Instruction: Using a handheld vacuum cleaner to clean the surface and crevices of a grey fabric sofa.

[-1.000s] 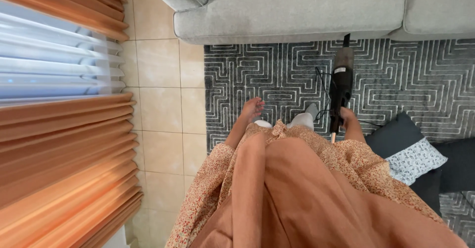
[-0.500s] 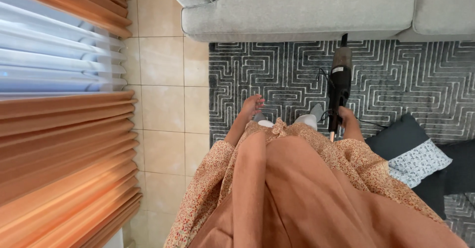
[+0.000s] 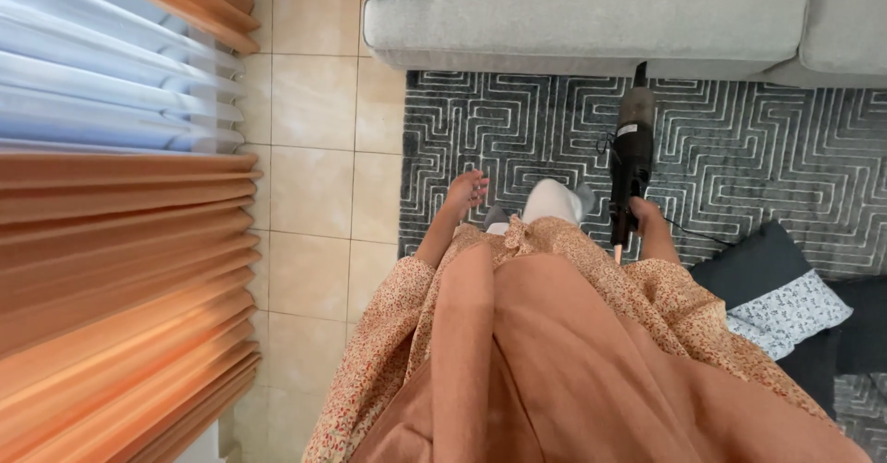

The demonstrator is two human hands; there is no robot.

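Gripping the handle of a black stick vacuum [image 3: 632, 153], the right hand [image 3: 644, 217] is closed around it, fingers wrapped on the lower end; the vacuum body runs up and away from the hand over the rug, its far end reaching the base of the sofa. A small light label sits on the vacuum's body about midway, rectangular, too small to tell more. A thin black cord [image 3: 686, 233] trails from near the hand across the rug to the right. Left hand [image 3: 467, 189] hangs free over the rug's left part, fingers loosely curled and apart, holding nothing, well apart from the vacuum. Between the hands a foot in a white sock [image 3: 552, 201] stands on the rug. Dark grey rug [image 3: 758, 149] has a pale maze-line pattern and lies against the grey sofa [image 3: 591, 15] at top. Right of the right hand, on the rug, a dark cushion [image 3: 753, 261] with a white floral-print cushion [image 3: 785, 308] touching it. Left of the rug, beige floor tiles [image 3: 314, 103], then orange pleated blinds [image 3: 111, 269] along the left edge. Orange garment and floral sleeves [image 3: 573, 352] fill the lower middle. No containers or packages seen.
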